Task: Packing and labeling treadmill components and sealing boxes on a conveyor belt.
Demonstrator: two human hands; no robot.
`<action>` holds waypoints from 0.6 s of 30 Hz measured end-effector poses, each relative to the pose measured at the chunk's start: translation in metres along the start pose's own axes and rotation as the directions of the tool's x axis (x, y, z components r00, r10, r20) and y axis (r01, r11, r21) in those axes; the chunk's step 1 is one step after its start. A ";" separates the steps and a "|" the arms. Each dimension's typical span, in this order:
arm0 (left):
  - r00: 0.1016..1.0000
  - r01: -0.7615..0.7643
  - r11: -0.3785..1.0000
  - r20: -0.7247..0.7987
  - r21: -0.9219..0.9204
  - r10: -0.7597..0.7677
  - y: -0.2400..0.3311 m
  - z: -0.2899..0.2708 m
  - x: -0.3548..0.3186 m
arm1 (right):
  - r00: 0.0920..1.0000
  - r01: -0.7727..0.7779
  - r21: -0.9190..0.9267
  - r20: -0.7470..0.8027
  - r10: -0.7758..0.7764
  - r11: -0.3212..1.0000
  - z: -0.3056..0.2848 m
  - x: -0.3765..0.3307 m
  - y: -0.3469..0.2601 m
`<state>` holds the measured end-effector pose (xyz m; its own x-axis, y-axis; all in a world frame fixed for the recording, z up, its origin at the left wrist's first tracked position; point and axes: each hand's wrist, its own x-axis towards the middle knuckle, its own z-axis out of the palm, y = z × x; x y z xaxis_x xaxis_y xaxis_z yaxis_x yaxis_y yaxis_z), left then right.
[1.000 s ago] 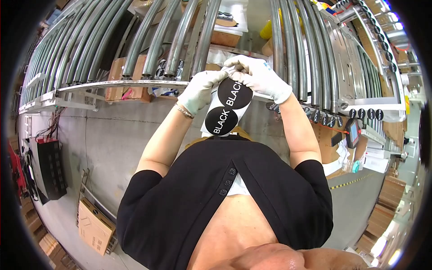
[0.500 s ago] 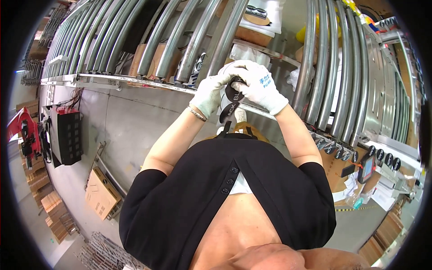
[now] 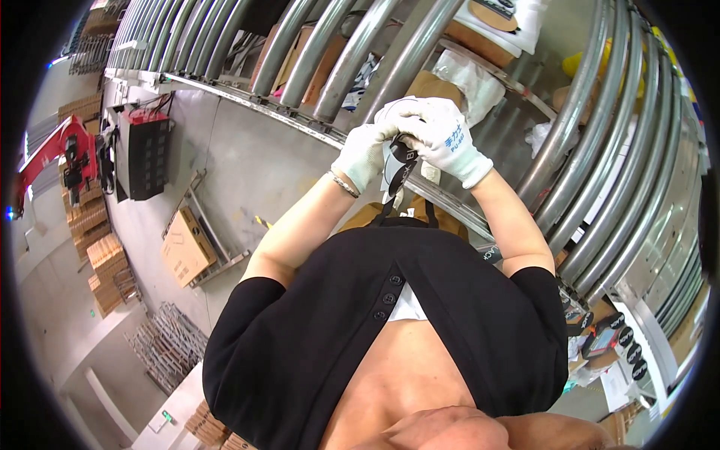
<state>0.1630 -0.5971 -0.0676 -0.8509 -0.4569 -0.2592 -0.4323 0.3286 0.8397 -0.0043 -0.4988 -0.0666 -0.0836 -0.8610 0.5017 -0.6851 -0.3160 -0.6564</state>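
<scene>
Both of my hands wear white gloves and meet in front of my chest, over the gap between the roller conveyors. Between them is a strip of black round labels point(image 3: 398, 176) with pale lettering, its lower part hanging toward my waist. My left hand point(image 3: 366, 152) closes on its left side, fingers bent. From the right, my right hand point(image 3: 444, 141) curls over the top with its fingertips pressed in on the strip. The gloves hide the strip's upper part.
Roller conveyors point(image 3: 356, 56) run ahead and to the right. Beneath them lie a cardboard box point(image 3: 480, 45) and clear plastic wrap point(image 3: 469, 82). On the left are a black and red machine point(image 3: 142, 150) and a carton point(image 3: 187, 247) on a metal stand. More round black labels point(image 3: 632, 352) hang at the lower right.
The view has turned, so the conveyors and the left-hand machine sit further right in it. My hands stay together on the labels, whose hanging part now points more steeply down.
</scene>
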 end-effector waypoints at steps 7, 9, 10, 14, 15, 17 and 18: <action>0.828 0.324 0.596 -0.085 -0.735 -0.554 -0.061 -0.010 0.008 | 0.985 -0.009 0.426 -0.151 0.080 0.905 0.005 0.007 0.023; 0.819 0.272 0.262 0.080 -0.926 -0.568 -0.066 -0.045 0.001 | 0.859 -0.339 0.780 0.028 0.511 0.527 0.011 -0.004 0.031; 0.768 0.147 0.245 -0.045 -0.958 -0.639 -0.054 -0.044 0.000 | 0.741 -0.461 0.837 0.181 0.647 0.294 0.006 -0.007 0.039; 0.696 0.043 0.224 -0.131 -0.974 -0.706 -0.081 -0.085 -0.017 | 0.627 -0.691 0.692 0.430 0.649 0.209 0.065 -0.053 0.108; 0.691 0.055 0.224 -0.125 -0.973 -0.712 -0.073 -0.089 -0.017 | 0.512 -0.803 0.581 0.557 0.654 0.134 0.084 -0.066 0.116; 0.683 0.055 0.200 -0.109 -0.978 -0.722 -0.057 -0.092 -0.022 | 0.445 -0.866 0.479 0.606 0.660 0.144 0.114 -0.082 0.124; 0.678 0.063 0.199 -0.104 -0.978 -0.728 -0.049 -0.090 -0.021 | 0.401 -0.900 0.401 0.607 0.686 0.170 0.128 -0.090 0.128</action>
<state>0.2292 -0.6779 -0.0598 -0.2312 -0.6351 -0.7370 0.1519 -0.7718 0.6175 0.0085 -0.5133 -0.2678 -0.0641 -0.8038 -0.5915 0.2488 0.5611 -0.7894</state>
